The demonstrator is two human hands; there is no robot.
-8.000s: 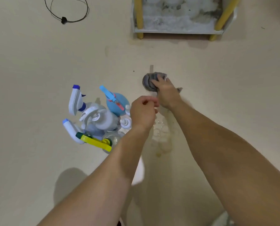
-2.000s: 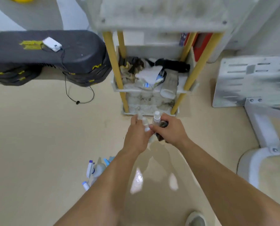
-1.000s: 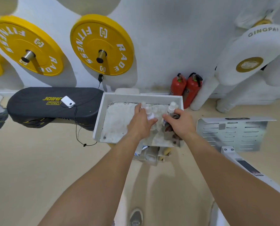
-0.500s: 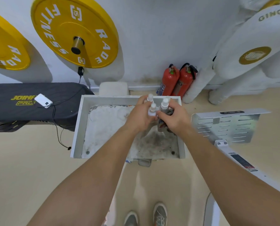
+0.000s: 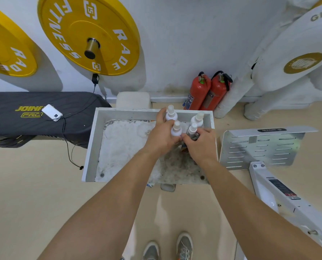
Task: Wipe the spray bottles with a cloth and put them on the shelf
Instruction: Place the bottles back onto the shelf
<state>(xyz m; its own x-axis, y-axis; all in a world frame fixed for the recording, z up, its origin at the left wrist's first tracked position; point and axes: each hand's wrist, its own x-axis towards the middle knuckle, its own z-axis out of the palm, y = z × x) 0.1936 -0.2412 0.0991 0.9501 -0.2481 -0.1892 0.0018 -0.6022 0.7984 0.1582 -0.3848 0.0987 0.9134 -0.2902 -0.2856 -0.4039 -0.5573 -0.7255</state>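
4 small clear spray bottles point(image 5: 176, 128) w/ white caps, upright, bunched tight at far-right corner of shelf point(image 5: 92, 147) top, a white rimmed tray w/ grimy floor. Dark cloth point(image 5: 195, 136): only a scrap shows, beside near-right bottle.

The large yellow weight plate point(image 5: 88, 34) at upper centre-left is showing "FITNESS" and "RADE". The plate at the left edge point(image 5: 8, 53) is showing "RADE". The black bench pad point(image 5: 15, 124) is displaying "JOINF" above what looks like "PRO". The white pad point(image 5: 297, 44) at upper right is showing "GIN", cut off.
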